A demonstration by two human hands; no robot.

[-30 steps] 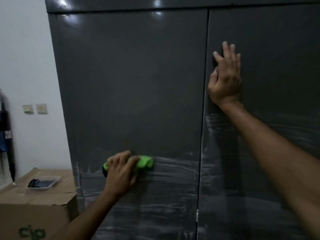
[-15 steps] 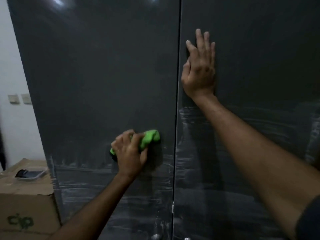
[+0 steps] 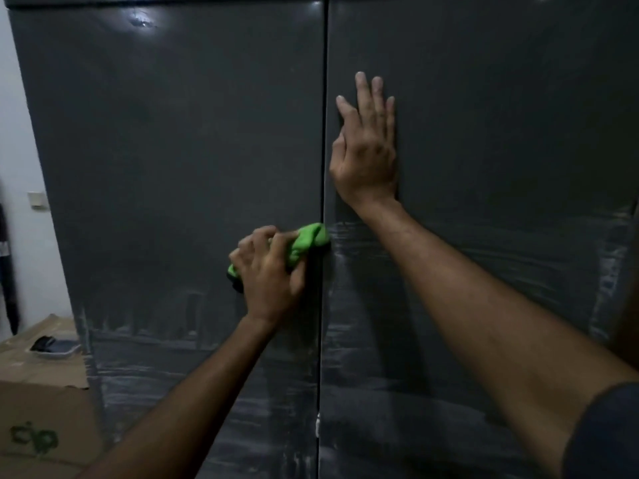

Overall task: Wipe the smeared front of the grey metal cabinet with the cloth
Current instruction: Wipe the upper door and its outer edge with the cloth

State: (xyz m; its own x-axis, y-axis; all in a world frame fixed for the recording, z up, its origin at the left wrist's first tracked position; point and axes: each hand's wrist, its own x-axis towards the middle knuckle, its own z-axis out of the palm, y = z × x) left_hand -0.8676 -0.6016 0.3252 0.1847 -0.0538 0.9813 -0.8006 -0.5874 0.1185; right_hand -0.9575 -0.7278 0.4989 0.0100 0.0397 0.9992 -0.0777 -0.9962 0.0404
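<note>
- Left hand (image 3: pixel 268 274) clenched around the green cloth (image 3: pixel 304 242), pressing it on the left door (image 3: pixel 173 150) right at the seam (image 3: pixel 324 133) between the two doors.
- Right hand (image 3: pixel 366 146) spread flat, fingers straight, resting on the right door (image 3: pixel 501 115) just beside the seam, above the cloth; grasping nothing.
- Upper part of the cabinet looking clean and dark; whitish smears (image 3: pixel 193 375) lying in bands over the lower part of both doors, below and to the right of the cloth.
- Much of the wiping probably remaining, judged from the smeared lower area.
- Risk: cloth catching on the door edge at the seam and bunching more, so only a small part touching the metal and leaving streaks.
- Risk: dirty cloth only moving the residue to the clean upper area, if not turned to a fresh side.
- Risk: flat palm leaving new prints on the already clean right door.
- Risk: strong push near the seam perhaps flexing a thin metal door inward; firmness of the doors not possible to judge here.
- Far left: carton (image 3: pixel 38 392) with a small tray (image 3: pixel 55 345) on top, near the cabinet side, possibly in the way of low strokes at the left edge.
</note>
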